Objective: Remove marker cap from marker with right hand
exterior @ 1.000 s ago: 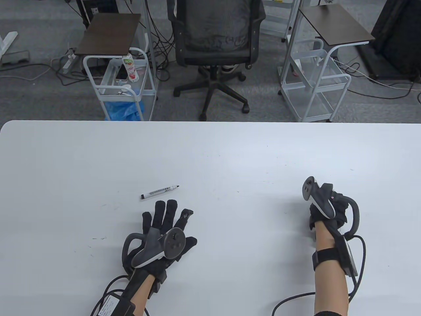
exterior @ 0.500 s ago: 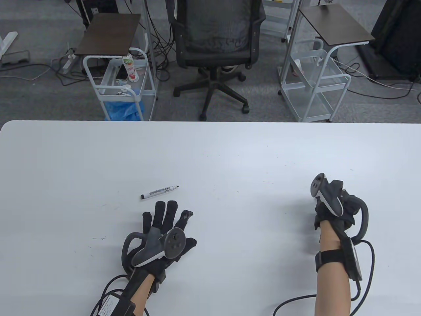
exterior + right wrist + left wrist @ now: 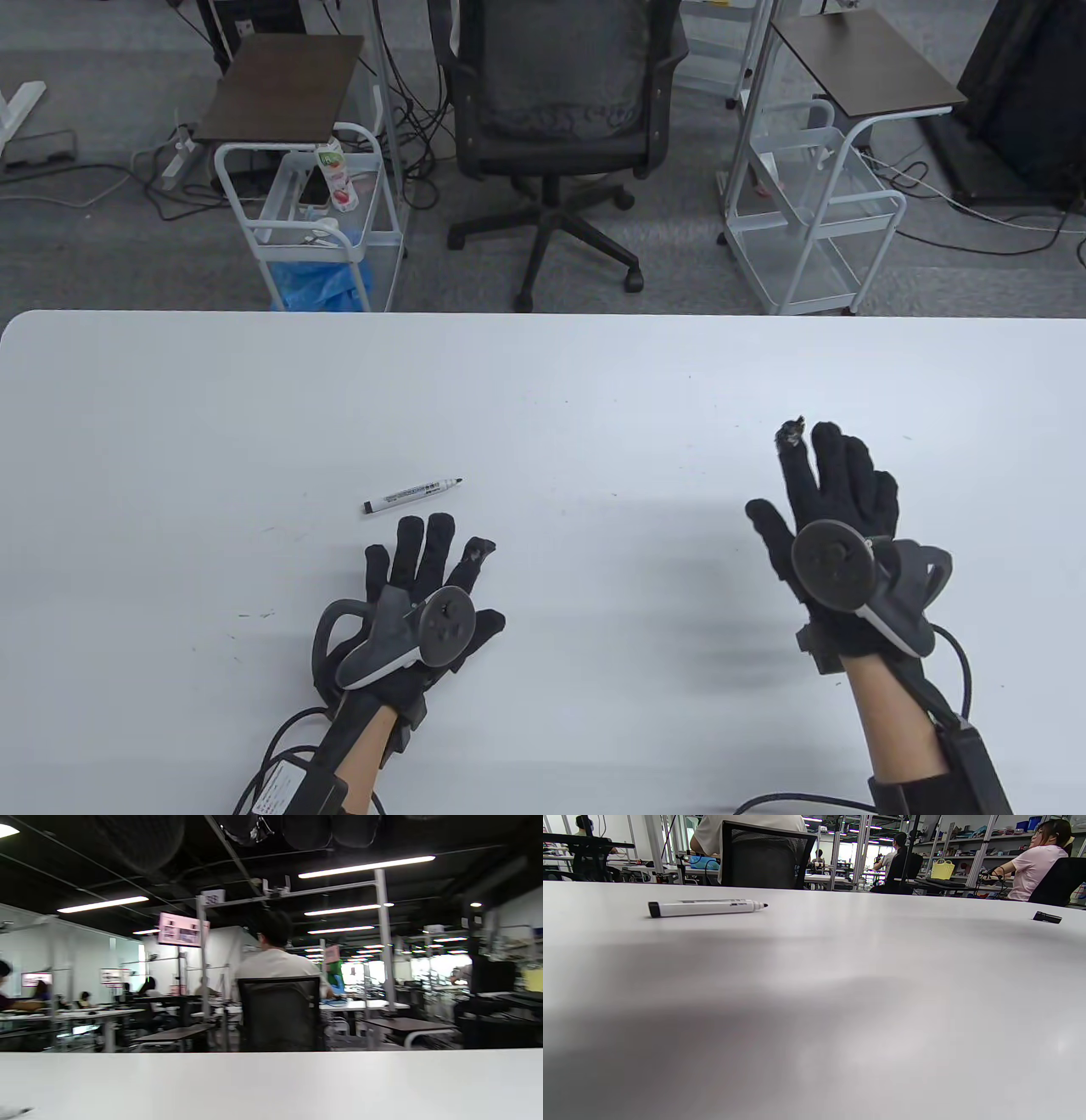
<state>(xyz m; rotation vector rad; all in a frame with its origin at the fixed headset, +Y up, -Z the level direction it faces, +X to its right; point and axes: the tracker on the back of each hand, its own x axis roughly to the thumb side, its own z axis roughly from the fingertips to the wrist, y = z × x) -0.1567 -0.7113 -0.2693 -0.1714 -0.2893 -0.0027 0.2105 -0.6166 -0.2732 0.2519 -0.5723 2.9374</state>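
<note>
We are seeing the uncapped marker (image 3: 412,494) lying at centre left, the cap (image 3: 1047,917) lying apart; both hands, left hand (image 3: 424,594) and right hand (image 3: 836,526), are spreading their fingers, holding nothing.

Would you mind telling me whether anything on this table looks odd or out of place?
The marker lies uncapped, its black tip bare. Its cap lies apart on the table, off to the right in the left wrist view.

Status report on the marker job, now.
Both hands open: left hand flat on the table, right hand spread. Marker lies uncapped near left fingertips. Cap lies apart. Nothing in the way.
</note>
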